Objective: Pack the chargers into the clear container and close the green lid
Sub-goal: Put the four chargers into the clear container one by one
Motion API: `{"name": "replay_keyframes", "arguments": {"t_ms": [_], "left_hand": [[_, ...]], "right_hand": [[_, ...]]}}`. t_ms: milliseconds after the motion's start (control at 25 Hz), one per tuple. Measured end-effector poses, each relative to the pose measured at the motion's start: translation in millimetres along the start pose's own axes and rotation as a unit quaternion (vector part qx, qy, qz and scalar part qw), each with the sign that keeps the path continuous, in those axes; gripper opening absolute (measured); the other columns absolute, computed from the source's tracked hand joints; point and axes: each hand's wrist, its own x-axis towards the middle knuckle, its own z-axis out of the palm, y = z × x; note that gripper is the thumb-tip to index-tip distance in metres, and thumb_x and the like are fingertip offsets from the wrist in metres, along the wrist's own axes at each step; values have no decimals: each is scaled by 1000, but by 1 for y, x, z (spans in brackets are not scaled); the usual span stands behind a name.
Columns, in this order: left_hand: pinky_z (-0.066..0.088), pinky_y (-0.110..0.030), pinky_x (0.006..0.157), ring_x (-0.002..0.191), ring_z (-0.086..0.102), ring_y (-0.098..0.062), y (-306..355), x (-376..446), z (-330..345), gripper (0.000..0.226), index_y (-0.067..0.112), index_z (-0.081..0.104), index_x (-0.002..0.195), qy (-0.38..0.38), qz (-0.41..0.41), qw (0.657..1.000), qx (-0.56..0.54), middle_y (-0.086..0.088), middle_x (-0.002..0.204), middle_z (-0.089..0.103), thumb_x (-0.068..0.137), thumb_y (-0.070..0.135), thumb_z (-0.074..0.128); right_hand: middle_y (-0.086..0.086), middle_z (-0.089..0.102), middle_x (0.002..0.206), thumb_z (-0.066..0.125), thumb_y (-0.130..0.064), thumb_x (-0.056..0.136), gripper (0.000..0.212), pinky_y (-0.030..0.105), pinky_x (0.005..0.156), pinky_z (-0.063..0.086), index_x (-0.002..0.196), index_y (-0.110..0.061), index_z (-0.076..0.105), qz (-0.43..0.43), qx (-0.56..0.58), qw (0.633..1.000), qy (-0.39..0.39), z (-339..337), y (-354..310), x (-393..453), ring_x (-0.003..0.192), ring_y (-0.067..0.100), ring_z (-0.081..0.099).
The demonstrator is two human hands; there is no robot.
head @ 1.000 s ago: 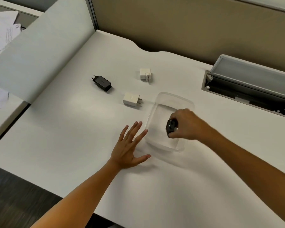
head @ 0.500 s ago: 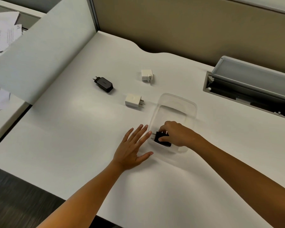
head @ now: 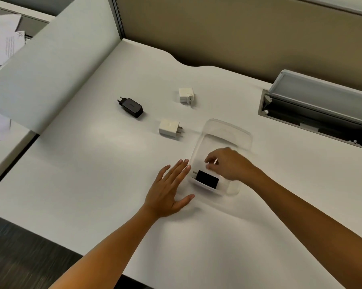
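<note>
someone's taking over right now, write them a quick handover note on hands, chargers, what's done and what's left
Left hand: open, flat on the desk, fingertips against the clear container's near-left wall.
Right hand: over the container, empty, just above the black charger in the container.
Done: one black charger lies in the container's near end.
Left: three chargers on the desk: the black charger with round pins, the near white charger, the far white charger. Then close the green lid, which is not in view.
</note>
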Motion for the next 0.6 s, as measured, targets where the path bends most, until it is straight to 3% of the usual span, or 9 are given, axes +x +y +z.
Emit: {"name": "replay_keyframes", "arguments": {"t_ms": [120,200,320,440,520,600], "left_hand": [[17,-40,125,153,20,-14,-3,1,-1,73,22,12,159,19,-44,998,-30,1,166,22,98,48,40],[14,-39,126,153,18,-11,-4,1,-1,69,25,7,159,25,-86,996,-29,3,167,19,100,47,33],[5,-32,126,153,14,-6,-4,3,0,68,29,4,159,19,-119,993,-18,7,166,16,100,51,29],[2,-28,126,152,9,0,-4,2,0,70,30,5,159,15,-127,992,-15,9,164,16,98,56,31],[1,-28,126,151,6,4,-4,3,-1,72,33,3,158,16,-133,991,-14,8,164,18,97,59,31],[3,-30,126,151,6,4,-4,3,-1,73,33,2,158,14,-132,991,-10,7,164,19,97,60,31]], "right_hand": [[-7,73,92,60,-30,91,17,34,77,57,97,-24,74,-17,69,979,190,-30,-13,11,83,16,68],[-9,69,85,61,-29,91,15,31,73,57,95,-23,73,-66,96,960,256,-47,-29,29,77,12,65],[-4,69,98,67,-33,88,24,33,79,57,108,-20,69,-118,76,972,191,-52,-57,72,85,13,64],[4,59,123,75,-42,79,60,36,84,50,128,-16,54,-109,-71,989,66,-34,-79,114,104,22,59],[7,54,127,77,-44,76,70,39,85,49,131,-13,47,-103,-153,982,44,-16,-84,136,110,28,58],[8,56,125,76,-43,77,67,38,84,47,129,-12,48,-96,-173,978,63,-6,-85,150,110,30,60]]}}
